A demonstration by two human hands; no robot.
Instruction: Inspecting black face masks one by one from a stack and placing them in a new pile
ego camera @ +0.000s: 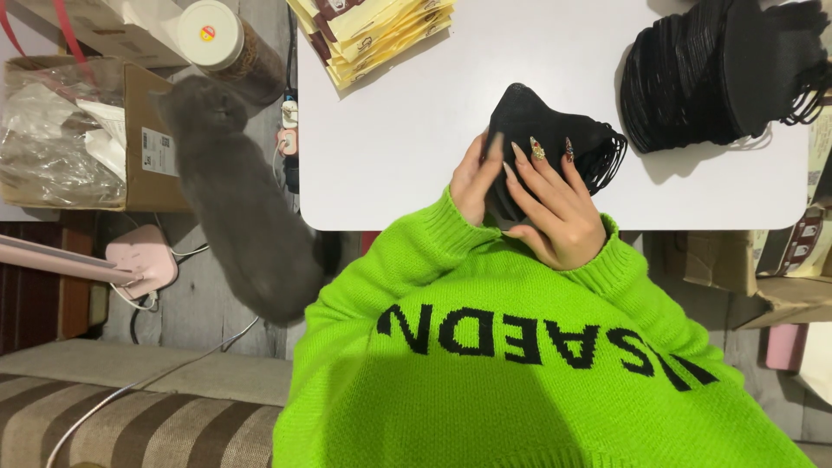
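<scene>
A small stack of black face masks (537, 126) lies on the white table (390, 156) near its front edge. My left hand (472, 180) grips the stack's left side, fingers curled around it. On the stack's near side rests my right hand (559, 212), its long decorated nails spread over the top of the masks. Both hands hold the same stack, and the masks' ear loops hang out to the right. My green sweater sleeves cover both wrists.
A bigger pile of black masks (719, 74) sits at the table's far right. Yellow packets (373, 30) are stacked at the far edge. A grey cat (238, 199) stands beside the table on the left, near a cardboard box (152, 139), a white-lidded jar (217, 39) and a pink lamp base (143, 260).
</scene>
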